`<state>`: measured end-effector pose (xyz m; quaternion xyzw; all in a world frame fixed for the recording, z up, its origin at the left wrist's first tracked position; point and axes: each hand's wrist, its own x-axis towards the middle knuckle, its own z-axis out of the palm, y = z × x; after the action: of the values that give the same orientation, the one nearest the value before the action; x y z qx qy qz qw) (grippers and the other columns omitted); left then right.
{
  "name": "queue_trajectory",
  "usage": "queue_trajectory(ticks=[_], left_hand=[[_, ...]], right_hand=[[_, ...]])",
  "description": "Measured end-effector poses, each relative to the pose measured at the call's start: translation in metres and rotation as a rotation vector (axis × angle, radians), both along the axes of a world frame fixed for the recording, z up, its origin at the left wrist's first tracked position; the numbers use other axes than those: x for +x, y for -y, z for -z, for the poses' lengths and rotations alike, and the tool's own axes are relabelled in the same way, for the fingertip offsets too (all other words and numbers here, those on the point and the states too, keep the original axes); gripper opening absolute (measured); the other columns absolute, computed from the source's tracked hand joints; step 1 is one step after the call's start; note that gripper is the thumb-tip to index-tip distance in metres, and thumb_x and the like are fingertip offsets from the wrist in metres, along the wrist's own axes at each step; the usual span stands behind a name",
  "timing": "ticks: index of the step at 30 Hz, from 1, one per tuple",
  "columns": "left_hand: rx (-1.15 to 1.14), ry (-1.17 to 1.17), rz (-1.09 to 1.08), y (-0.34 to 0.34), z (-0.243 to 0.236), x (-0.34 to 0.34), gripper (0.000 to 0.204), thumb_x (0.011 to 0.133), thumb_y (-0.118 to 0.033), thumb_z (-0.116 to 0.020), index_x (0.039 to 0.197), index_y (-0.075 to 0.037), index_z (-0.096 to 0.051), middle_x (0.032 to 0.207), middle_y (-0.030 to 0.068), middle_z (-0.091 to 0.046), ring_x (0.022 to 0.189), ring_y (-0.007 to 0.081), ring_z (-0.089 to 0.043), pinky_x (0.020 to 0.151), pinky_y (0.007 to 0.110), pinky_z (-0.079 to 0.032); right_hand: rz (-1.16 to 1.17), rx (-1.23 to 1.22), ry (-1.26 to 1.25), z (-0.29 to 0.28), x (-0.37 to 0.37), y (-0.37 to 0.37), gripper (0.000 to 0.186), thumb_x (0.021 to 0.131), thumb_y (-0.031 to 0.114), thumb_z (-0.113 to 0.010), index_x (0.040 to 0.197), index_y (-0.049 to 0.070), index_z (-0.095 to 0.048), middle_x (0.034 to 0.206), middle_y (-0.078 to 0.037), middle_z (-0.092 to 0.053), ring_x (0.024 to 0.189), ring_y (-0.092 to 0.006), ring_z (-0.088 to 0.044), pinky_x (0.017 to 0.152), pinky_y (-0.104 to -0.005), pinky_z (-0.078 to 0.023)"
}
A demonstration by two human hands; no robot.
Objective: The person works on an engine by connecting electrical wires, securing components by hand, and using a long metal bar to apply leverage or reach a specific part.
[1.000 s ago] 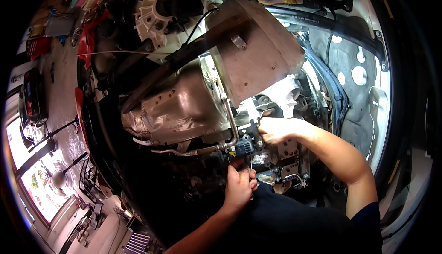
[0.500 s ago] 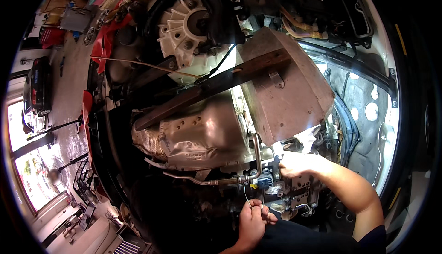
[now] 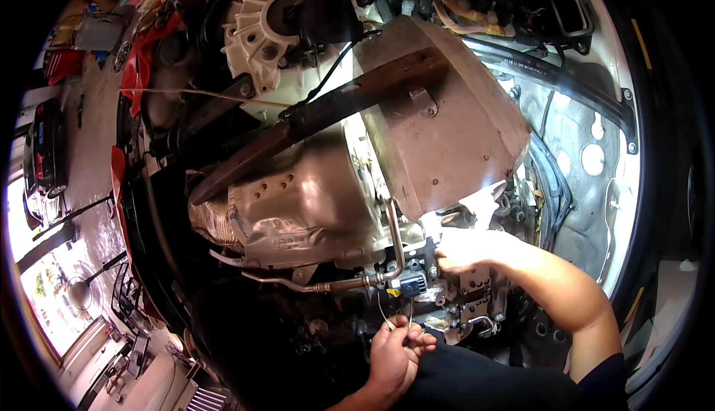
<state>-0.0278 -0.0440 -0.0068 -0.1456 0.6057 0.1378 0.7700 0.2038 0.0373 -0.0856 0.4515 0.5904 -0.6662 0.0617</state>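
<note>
My left hand point(image 3: 398, 348) is closed, its fingertips pinching a thin pale wire point(image 3: 382, 305) that loops up toward a blue-grey block-shaped part point(image 3: 412, 284) with a yellow bit at its side. My right hand point(image 3: 463, 250) reaches in from the right and is closed beside that part. Its fingertips are tucked down among the engine parts under bright light, so what they grip cannot be made out. Just left of my right hand, a bent metal pipe point(image 3: 395, 239) runs down and then leftward. A shiny metal heat shield point(image 3: 305, 195) lies beyond it.
A rusty bar point(image 3: 328, 113) crosses over a large brown metal plate point(image 3: 447, 128) above my hands. A ribbed cast housing point(image 3: 249, 31) sits farther back. Bundled hoses point(image 3: 555, 195) run along the right. On the left stand a dark car point(image 3: 48, 150) and a fan point(image 3: 80, 292).
The whole view has shifted, so the engine parts and both hands appear a little farther left and mostly higher. Both hands keep much the same grip and place among the parts.
</note>
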Motion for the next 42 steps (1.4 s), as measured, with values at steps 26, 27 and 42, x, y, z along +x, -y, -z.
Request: queue_trajectory(ticks=[26,27,42], left_hand=[[-0.136,0.005,0.078,-0.047,-0.027,0.035,0.054,0.105,-0.048,-0.022,0.118,-0.003,-0.048,0.059,0.0015,-0.044,0.052,0.0218,-0.062,0.048,0.032,-0.053],[-0.169,0.002,0.068,-0.052,-0.026,0.035,0.049,0.106,-0.042,-0.022,0.118,-0.003,-0.048,0.059,0.0018,-0.045,0.052,0.0212,-0.061,0.048,0.031,-0.053],[-0.228,0.077,-0.35,-0.045,-0.022,0.048,0.044,0.106,-0.043,-0.026,0.114,-0.005,-0.046,0.078,0.012,-0.059,0.094,0.0361,-0.068,0.076,0.038,-0.062]], right_hand=[[-0.055,-0.206,0.368,-0.016,-0.006,-0.005,0.038,0.083,0.011,-0.043,0.117,0.001,-0.058,0.08,-0.023,-0.067,0.072,-0.033,-0.068,0.065,-0.0408,-0.053],[-0.083,-0.196,0.38,-0.013,-0.005,-0.004,0.038,0.084,0.012,-0.042,0.117,0.001,-0.058,0.081,-0.023,-0.067,0.073,-0.033,-0.068,0.065,-0.0409,-0.053],[-0.114,-0.185,0.413,-0.007,0.001,-0.002,0.022,0.081,0.015,-0.047,0.086,0.004,-0.066,0.078,-0.021,-0.068,0.073,-0.0356,-0.066,0.063,-0.0444,-0.052]])
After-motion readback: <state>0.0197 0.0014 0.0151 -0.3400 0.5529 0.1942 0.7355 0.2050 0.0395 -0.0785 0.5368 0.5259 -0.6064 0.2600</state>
